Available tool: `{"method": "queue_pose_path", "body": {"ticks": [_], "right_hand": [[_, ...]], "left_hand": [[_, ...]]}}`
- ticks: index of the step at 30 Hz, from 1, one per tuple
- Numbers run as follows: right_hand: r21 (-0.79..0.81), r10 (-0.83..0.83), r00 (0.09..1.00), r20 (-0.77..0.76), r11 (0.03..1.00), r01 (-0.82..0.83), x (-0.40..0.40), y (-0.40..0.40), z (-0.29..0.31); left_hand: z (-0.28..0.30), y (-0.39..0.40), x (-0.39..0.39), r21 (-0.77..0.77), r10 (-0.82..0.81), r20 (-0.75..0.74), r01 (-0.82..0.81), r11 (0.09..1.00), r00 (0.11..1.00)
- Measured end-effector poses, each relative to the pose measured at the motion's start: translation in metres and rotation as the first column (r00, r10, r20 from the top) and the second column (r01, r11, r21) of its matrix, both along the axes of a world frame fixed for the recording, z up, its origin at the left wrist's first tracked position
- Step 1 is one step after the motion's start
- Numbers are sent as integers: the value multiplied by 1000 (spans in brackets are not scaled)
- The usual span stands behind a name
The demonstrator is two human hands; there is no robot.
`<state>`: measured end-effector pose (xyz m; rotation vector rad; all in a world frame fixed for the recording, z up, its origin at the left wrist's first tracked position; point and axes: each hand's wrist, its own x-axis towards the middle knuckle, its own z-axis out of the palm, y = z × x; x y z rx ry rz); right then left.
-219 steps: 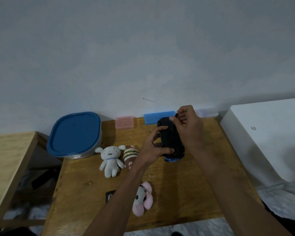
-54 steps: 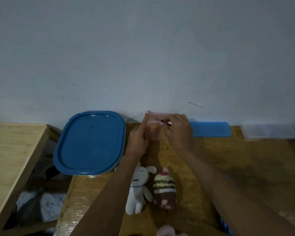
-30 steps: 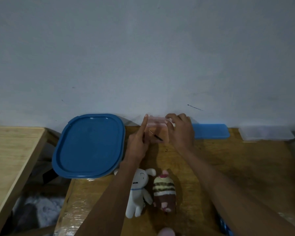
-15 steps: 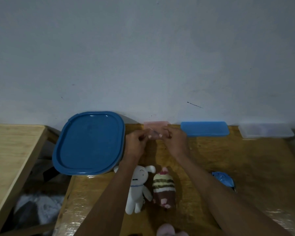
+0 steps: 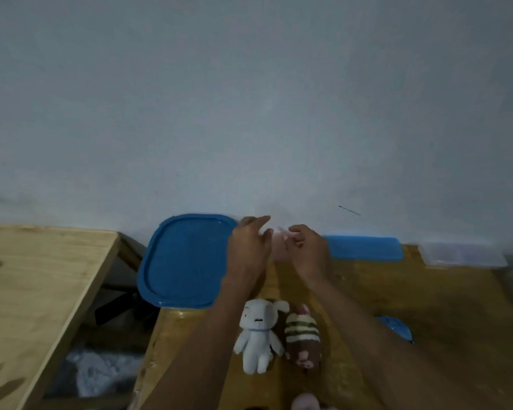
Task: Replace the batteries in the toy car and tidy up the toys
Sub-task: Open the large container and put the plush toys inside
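Observation:
My two hands meet at a small pink box [image 5: 277, 250] that stands against the wall at the back of the wooden table [image 5: 444, 297]. My left hand [image 5: 249, 247] is at the box's left side with its fingers spread. My right hand [image 5: 307, 250] pinches a thin pale edge at the top of the box, which looks like its lid. The picture is blurred there. My right forearm hides most of the blue toy car [image 5: 396, 327]. A white bunny plush [image 5: 258, 332] and a brown striped plush [image 5: 302, 335] lie side by side between my forearms.
A large container with a blue lid [image 5: 187, 258] sits at the table's back left corner. A flat blue box [image 5: 365, 247] and a clear box [image 5: 462, 254] line the wall to the right. A pink plush [image 5: 307, 403] peeks in at the bottom edge. A second wooden table [image 5: 36, 291] stands on the left.
The toy car was put down on the table. Both hands went to the pink box, which stood open with a thin dark tool in it. The tool no longer shows.

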<state>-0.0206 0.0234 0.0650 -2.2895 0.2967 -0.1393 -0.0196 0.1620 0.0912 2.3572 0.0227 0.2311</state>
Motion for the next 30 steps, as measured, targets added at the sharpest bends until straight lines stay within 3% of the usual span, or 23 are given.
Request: {"method": "queue_pose_path", "body": {"ticks": [2,4,8,11,14,19,22,25,30], "right_hand": [[88,61,998,30,994,-63,-10,26,12],[161,138,990,16,977,-139,-20,53,14],[126,208,976,-60,972,-199,-39,101,6],[77,176,973,-150,983,-166,-45,121,-1],[-31,146,977,-156,988,-152,-47,135,-8],[-202,110,970,-219,967,-155,-53,149,-8],[-265,63,978,-197,957,-116,-57,155,-12],[-243,20,982,-188,968,-67,-56,157,-15],[-94,-19,988,-154,996,5,-49,155,-13]], "left_hand": [[20,35,-5,9,2,96,-3,1000,995],[26,81,-9,22,30,100,-33,999,994],[7,168,-24,84,174,-49,-170,982,984],[-11,202,-37,-39,176,-229,-190,981,957],[-26,214,-46,-144,84,-321,-136,980,943],[-38,212,-53,-60,50,-304,-71,996,951],[-43,213,-54,93,76,-340,-47,995,937],[-45,211,-54,172,104,-322,-50,984,941],[-49,208,-56,142,136,-272,-100,985,953]]}}
